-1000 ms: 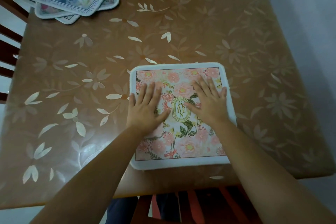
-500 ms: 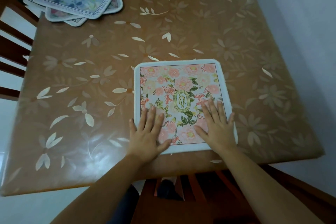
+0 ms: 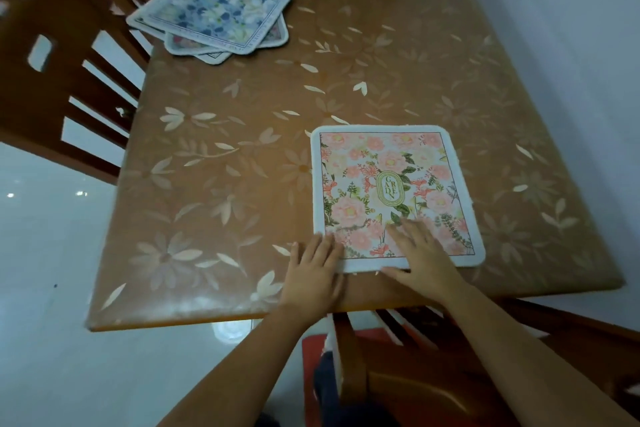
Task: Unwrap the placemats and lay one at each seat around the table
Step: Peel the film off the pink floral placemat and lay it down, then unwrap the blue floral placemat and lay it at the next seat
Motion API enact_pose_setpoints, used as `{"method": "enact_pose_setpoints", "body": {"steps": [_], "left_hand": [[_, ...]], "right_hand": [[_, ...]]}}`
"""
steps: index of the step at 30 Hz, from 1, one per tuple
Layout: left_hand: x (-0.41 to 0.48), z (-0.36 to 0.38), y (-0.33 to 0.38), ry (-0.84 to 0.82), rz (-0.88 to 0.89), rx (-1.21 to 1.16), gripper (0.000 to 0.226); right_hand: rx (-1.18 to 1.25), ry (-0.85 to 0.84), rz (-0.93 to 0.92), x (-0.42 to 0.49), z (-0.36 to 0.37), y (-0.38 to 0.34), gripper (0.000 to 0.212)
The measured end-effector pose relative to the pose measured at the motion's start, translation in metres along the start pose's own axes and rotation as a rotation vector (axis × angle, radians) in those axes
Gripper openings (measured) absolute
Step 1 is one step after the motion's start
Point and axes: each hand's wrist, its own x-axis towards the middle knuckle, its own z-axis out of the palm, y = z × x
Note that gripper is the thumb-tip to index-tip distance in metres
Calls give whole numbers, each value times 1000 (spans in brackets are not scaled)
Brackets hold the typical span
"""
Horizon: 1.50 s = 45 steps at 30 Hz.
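A pink floral placemat [image 3: 388, 184] with a white border and a green "GARDEN" oval lies flat near the table's front edge. My left hand [image 3: 313, 274] rests flat, fingers apart, at the mat's near left corner, mostly on the tablecloth. My right hand [image 3: 420, 253] lies flat on the mat's near edge, fingers spread, holding nothing. A loose stack of placemats [image 3: 214, 10], a blue floral one on top, sits at the table's far left corner.
The table [image 3: 214, 184] wears a brown cloth with pale flowers. A wooden chair [image 3: 59, 80] stands at the left side and another chair [image 3: 433, 374] is tucked under the near edge below my arms. A pale wall runs along the right.
Both hands have slid back toward me across the pink mat to its near edge. The view has swung left, so the mat now sits right of centre.
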Motion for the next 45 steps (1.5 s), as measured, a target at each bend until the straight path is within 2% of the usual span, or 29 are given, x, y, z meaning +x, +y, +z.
{"method": "enact_pose_setpoints", "body": {"steps": [3,8,16,22,30,35,45], "left_hand": [[-32,-29,-25,143,-23,-141,46],[-99,-75,-79,401,-10,-107,36],[-206,-120,-175,490,-51,15,38],[-252,-144,-222,553,-117,-16,40],[-262,-182,-295,615,-192,-94,41],[-241,-230,-366,642,-166,-19,44],[-174,-303,-479,547,-75,50,45]], "right_hand": [[55,41,-105,0,-17,-49,66],[-41,82,-223,-5,-22,-150,56],[-30,288,-296,-32,-2,-325,50],[41,334,-271,-44,9,-418,51],[3,418,-326,-4,-17,-501,51],[40,465,-283,50,-39,-548,52],[83,443,-183,158,-75,-629,54]]}}
